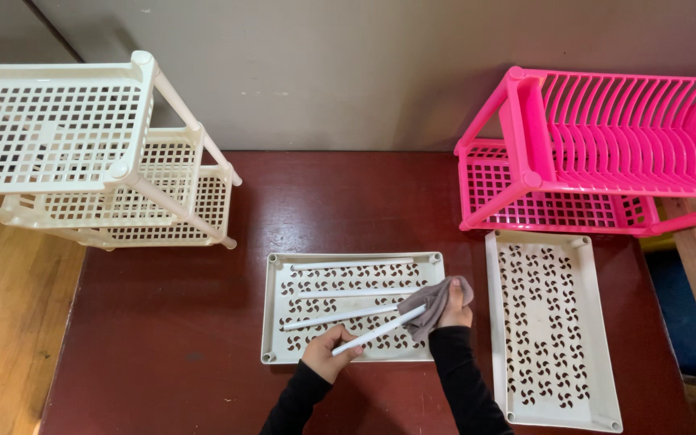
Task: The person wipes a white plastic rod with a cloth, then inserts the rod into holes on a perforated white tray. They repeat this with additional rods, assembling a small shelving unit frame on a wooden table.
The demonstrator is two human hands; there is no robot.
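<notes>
The left hand (pixel 328 353) gripped the lower end of a white rod (pixel 379 330), fingers curled shut around it. The right hand (pixel 454 310) pinched a grey cloth (pixel 432 306) about its upper end, over the white perforated tray (pixel 277 322) near the table's (pixel 163 338) front edge.

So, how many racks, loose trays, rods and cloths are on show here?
Racks: 2, cream and pink
Trays: 2, one under the hands, one at right
Rods: 4, one held, three lying on the tray
Cloth: 1
Total: 9
</notes>
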